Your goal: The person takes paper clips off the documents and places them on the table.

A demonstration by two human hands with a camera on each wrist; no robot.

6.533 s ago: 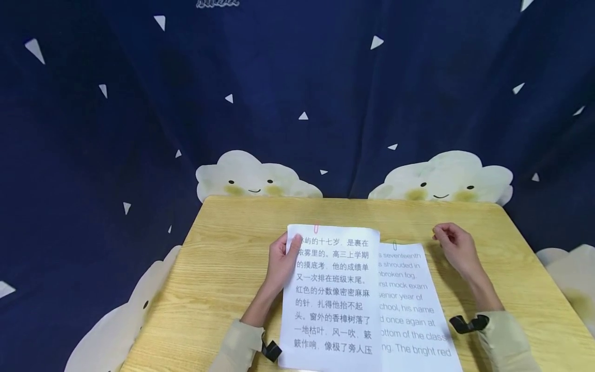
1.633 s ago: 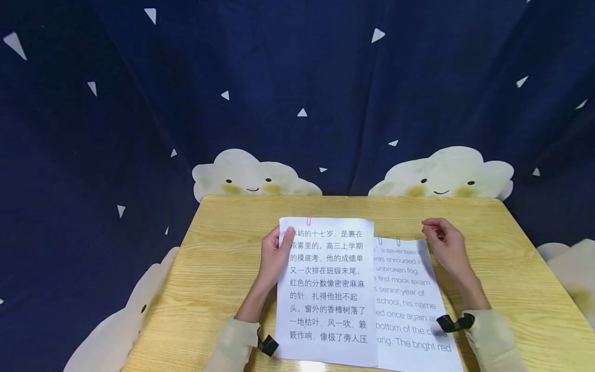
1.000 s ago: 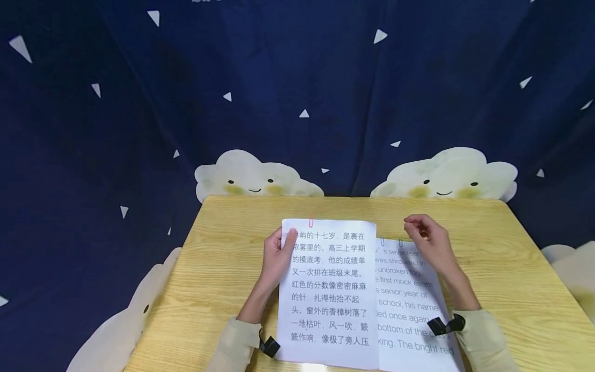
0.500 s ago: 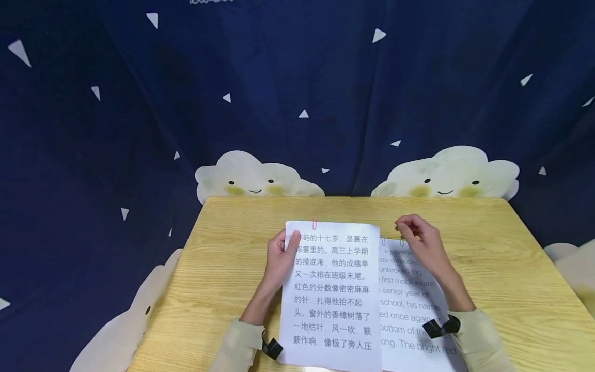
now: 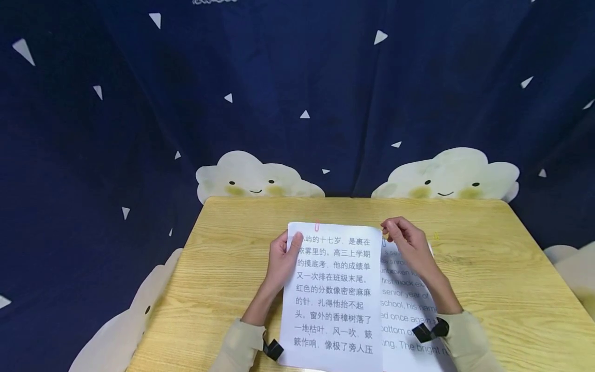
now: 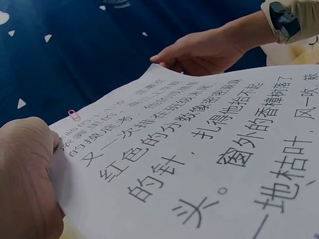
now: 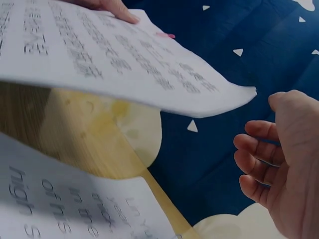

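Note:
My left hand (image 5: pixel 282 261) grips the left edge of a stack of printed paper (image 5: pixel 332 305) with Chinese text, thumb on top and fingers beneath. The stack is held raised, and a pink paper clip (image 5: pixel 317 227) sits on its top edge. My right hand (image 5: pixel 411 248) is at the stack's upper right corner, its fingers loosely bent. In the right wrist view a small gap shows between the right thumb (image 7: pixel 286 102) and that corner. Below the right hand lies an English-text sheet (image 5: pixel 395 320), partly covered by the stack and the forearm. A blue paper clip (image 5: pixel 383 242) sits at its top.
A yellow paper clip (image 5: pixel 436 236) lies on the wooden table (image 5: pixel 232 232), right of the right hand. A dark blue curtain (image 5: pixel 279 67) with white triangles and cloud shapes hangs behind the table and along its sides. Each wrist wears a black camera strap (image 5: pixel 273 350).
My right hand has moved left across the English sheet to the Chinese stack's corner, uncovering the yellow clip and hiding a second clip. The left hand keeps its grip, the stack shifting slightly.

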